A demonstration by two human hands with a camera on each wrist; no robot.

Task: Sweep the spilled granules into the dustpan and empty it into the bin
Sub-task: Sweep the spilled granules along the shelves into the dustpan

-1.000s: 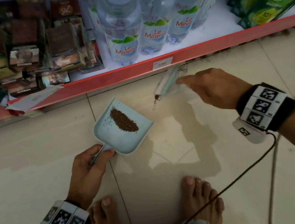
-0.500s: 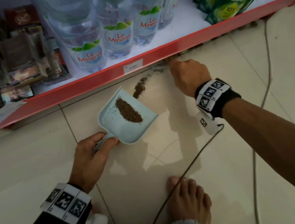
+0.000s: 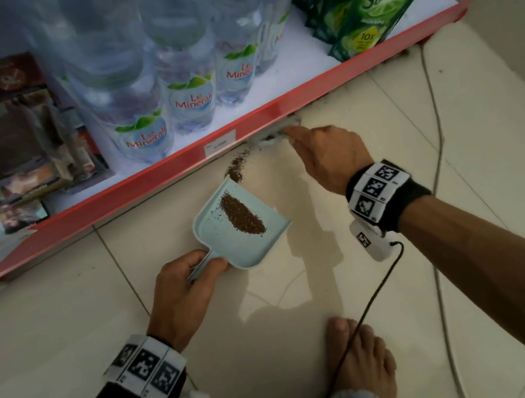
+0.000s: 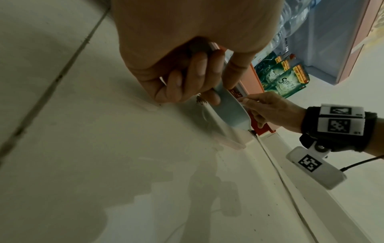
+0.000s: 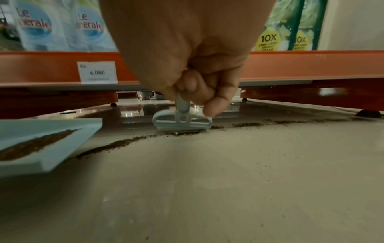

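Right hand (image 3: 330,156) grips the brush (image 5: 182,121); drag granules (image 5: 124,143) toward the dustpan (image 3: 241,223), held steady by the left hand (image 3: 183,292).

We see a smooth matt plastic dustpan (image 3: 243,236), a plastic brush (image 5: 182,121), glossy floor tiles (image 3: 491,160), clear plastic bottles (image 3: 135,109) and coarse brown granules (image 3: 242,217).

Location: a retail shop, floor level. A red-edged low display shelf (image 3: 274,111) carries a white paper price tag (image 5: 97,72) reading 6.000. Stock stands in rows: clear plastic Le Minerale water bottles (image 3: 140,122), green Sunlight detergent pouches (image 3: 384,1), dark small boxed goods (image 3: 11,136). Flooring: pale glossy tile (image 3: 49,321).
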